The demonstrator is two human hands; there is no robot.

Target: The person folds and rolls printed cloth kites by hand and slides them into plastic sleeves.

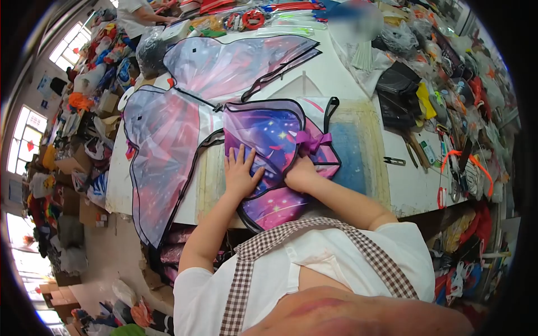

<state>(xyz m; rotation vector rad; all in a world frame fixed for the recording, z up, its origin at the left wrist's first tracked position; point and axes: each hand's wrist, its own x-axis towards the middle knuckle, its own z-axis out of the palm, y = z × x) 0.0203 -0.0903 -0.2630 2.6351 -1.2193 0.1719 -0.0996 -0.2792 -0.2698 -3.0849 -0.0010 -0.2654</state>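
A large wing-shaped sheet of thin fabric (162, 131), pale pink and blue with black edging, spreads over the left of the table. Folded over at its right end is a purple, star-printed fabric panel (266, 126). My left hand (242, 173) lies flat on this panel with its fingers spread. Under the panel's right edge reaches my right hand (301, 175), whose fingers are hidden by the cloth. Just above that hand is a purple ribbon (314, 143). A black loop (332, 106) sticks up beyond it.
Beneath the fabric is a white table (406, 193) with a blue taped patch (353, 157). Thread snips (394, 161), long-handled tools (416, 150) and an orange cord (482, 171) lie at the right. Heaped goods crowd both sides. Another person (137, 17) stands at the far left.
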